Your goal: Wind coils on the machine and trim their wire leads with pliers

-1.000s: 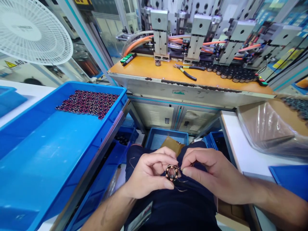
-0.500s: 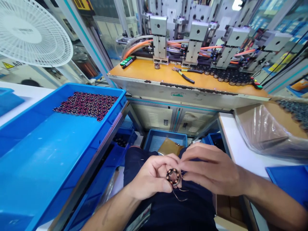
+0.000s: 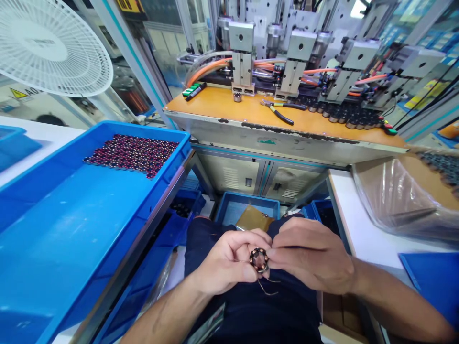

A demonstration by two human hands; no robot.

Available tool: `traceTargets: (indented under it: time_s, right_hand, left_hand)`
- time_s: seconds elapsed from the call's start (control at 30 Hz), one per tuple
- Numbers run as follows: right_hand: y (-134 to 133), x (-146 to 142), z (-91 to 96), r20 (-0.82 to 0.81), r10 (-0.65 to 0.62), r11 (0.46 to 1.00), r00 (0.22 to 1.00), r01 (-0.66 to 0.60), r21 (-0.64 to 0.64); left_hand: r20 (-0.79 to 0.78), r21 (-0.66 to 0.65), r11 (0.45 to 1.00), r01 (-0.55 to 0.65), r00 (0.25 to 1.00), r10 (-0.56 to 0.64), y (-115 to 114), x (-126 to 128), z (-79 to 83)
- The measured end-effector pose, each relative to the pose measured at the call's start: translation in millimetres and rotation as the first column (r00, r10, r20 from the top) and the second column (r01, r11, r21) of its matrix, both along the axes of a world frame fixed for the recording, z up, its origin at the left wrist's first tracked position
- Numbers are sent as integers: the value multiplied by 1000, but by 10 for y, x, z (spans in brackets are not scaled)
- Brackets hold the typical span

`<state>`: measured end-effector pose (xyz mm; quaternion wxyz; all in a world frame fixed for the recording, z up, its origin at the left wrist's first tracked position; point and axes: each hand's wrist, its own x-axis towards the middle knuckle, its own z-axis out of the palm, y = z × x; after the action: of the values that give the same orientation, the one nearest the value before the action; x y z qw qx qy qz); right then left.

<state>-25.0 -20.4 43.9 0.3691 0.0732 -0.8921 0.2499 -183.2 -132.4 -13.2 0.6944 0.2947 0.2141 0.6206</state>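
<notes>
Over the lap, a small ring-shaped motor stator with copper windings is gripped between the thumb and fingers of my left hand. Its round opening faces up toward me. Thin loose wire ends hang below it. The fingers of my right hand are pinched together at the stator's right edge, touching or nearly touching it. Whatever lies between those fingertips is hidden.
At left, a blue tray holds rows of stators. Ahead, an orange bench carries pliers, markers, dark cylindrical parts and a machine. A plastic-lined box stands right; a blue bin sits below.
My right fingers have closed in on the stator's right edge, and the wires seen there before are now covered. My left hand keeps its hold. The view has shifted slightly.
</notes>
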Motion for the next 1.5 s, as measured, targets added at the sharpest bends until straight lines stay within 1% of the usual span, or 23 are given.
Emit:
traceTargets:
  time_s: [0.07, 0.13, 0.23, 0.3, 0.37, 0.47, 0.5, 0.53, 0.7, 0.8, 1.0, 1.07, 1.13, 1.2, 1.27, 1.33, 1.37, 1.43, 1.47, 1.5]
  right_hand:
    - [-26, 0, -9, -2, -37, 999, 999, 37, -28]
    - [-59, 1, -25, -4, -78, 995, 997, 77, -57]
    - [-118, 2, -64, -3, -132, 984, 991, 130, -121]
    - [-153, 0, -94, -11, -161, 974, 987, 157, -163]
    - [-174, -2, -119, -19, -174, 970, 985, 168, -176]
    - [-185, 2, -136, -29, -176, 972, 984, 169, -160]
    - [-187, 4, -136, -30, -177, 973, 984, 170, -155]
    - [-190, 7, -134, -32, -182, 973, 983, 176, -150]
    - [-230, 10, -120, -41, -280, 957, 959, 275, -98]
    - [-255, 8, -126, -51, -323, 943, 945, 318, -96]
    - [-276, 3, -136, -37, -342, 935, 939, 337, -109]
    - [-269, -1, -125, -28, -335, 937, 942, 330, -111]
    - [-254, -2, -103, -40, -310, 947, 950, 304, -103]
    - [-241, 3, -71, -69, -269, 962, 961, 265, -62]
    - [-242, 10, -31, -88, -229, 973, 969, 231, 8]
    - [-262, 17, 9, -86, -212, 975, 973, 217, 53]
    - [-274, 20, 26, -83, -223, 972, 971, 228, 55]
    - [-293, 27, 46, -48, -241, 969, 969, 244, 43]
    - [-293, 30, 50, -23, -247, 968, 969, 248, 47]
    - [-287, 34, 49, 0, -247, 967, 969, 247, 69]
  left_hand:
    - [-59, 14, 999, -36, 998, 37, 10, -16, 5]
    - [-130, 53, 993, -103, 986, 109, 15, -23, 11]
    - [-229, 151, 965, -214, 942, 245, 11, -15, 19]
    - [-250, 180, 950, -255, 922, 295, 3, -10, 21]
    - [-252, 148, 962, -229, 932, 261, -13, -16, 21]
    - [-278, 61, 994, -92, 955, 105, -48, -41, 19]
    - [-291, 47, 997, -60, 954, 71, -61, -47, 20]
    - [-303, 44, 998, -51, 951, 62, -73, -48, 22]
    - [-308, 110, 979, -170, 931, 196, -103, 4, 30]
    - [-273, 152, 969, -196, 934, 232, -96, 31, 29]
    - [-174, 265, 934, -240, 941, 291, -79, -8, 19]
    - [-122, 283, 923, -262, 944, 305, -82, -19, 7]
    - [-37, 270, 925, -267, 957, 286, -83, -17, -3]
    - [47, 237, 938, -253, 967, 249, -74, -7, -8]
    - [47, 183, 961, -208, 978, 203, -51, 5, -7]
    - [-38, 109, 988, -108, 993, 113, -19, 9, -5]
    - [-84, 70, 997, -34, 996, 39, -5, 6, -6]
    - [-134, 16, 993, 113, 985, -110, 13, -5, -7]
    - [-138, 5, 988, 154, 979, -152, 15, -10, -7]
    - [-136, 6, 986, 166, 977, -164, 13, -13, -8]
